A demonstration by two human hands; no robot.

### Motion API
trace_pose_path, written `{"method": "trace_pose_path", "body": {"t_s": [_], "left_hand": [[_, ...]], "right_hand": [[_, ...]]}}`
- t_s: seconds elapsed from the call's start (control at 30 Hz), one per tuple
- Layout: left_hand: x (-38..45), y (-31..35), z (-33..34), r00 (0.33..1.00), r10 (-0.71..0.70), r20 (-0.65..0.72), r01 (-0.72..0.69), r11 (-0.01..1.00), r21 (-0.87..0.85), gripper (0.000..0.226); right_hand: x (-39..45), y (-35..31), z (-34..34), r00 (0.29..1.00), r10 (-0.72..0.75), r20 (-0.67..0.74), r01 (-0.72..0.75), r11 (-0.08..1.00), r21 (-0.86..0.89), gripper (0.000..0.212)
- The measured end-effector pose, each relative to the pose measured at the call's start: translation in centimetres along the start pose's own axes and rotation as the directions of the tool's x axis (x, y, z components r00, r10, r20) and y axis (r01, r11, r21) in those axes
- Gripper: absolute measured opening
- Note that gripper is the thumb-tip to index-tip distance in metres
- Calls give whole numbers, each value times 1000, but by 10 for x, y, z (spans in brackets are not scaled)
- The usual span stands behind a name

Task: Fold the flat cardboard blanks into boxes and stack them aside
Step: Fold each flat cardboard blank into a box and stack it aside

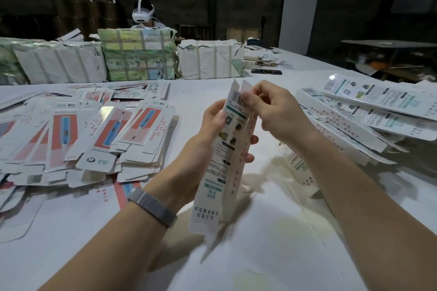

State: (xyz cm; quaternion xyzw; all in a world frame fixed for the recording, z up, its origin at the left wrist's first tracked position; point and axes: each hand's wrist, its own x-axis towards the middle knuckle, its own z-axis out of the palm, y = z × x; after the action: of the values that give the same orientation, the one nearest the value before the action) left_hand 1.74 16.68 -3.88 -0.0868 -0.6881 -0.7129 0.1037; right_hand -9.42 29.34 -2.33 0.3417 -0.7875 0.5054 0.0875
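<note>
Gripping a long, narrow carton [223, 165] from the side, the left hand [208, 139] wraps round its middle: the thumb lies on the printed face and the fingertips [248, 157] show past the far edge. A metal mesh wristband [152, 207] sits on the left wrist. The carton is held above the white table [272, 243], close in front of the person, standing nearly upright with its lower end blurred. The right hand [272, 113] is at the carton's upper end, fingers curled, thumb and forefinger pinching the top flap beside the barcode. To the left, just beyond the left forearm, flat blanks [94, 134] printed in red and blue lie spread in loose overlapping heaps. To the right, beyond the right forearm, folded boxes [369, 111] lie stacked aslant, one over another. Farther back, wrapped bundles [137, 54] bound with tape stand in a row across the table, and a dark phone [266, 71] lies near them. Behind the bundles sits another person wearing a white headset [142, 14].
</note>
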Motion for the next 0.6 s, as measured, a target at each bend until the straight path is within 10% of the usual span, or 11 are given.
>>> {"method": "trace_pose_path", "body": {"t_s": [0.17, 0.6], "left_hand": [[-13, -4, -4, 965, -257, -52, 245, 955, -168, 37], [-5, -16, -12, 992, 16, -126, -39, 982, -183, 58]], "right_hand": [[2, 0, -9, 999, 17, 37, -17, 1000, -7, 28], [-11, -6, 21, 997, -10, 72, -22, 904, 426, 26]]}}
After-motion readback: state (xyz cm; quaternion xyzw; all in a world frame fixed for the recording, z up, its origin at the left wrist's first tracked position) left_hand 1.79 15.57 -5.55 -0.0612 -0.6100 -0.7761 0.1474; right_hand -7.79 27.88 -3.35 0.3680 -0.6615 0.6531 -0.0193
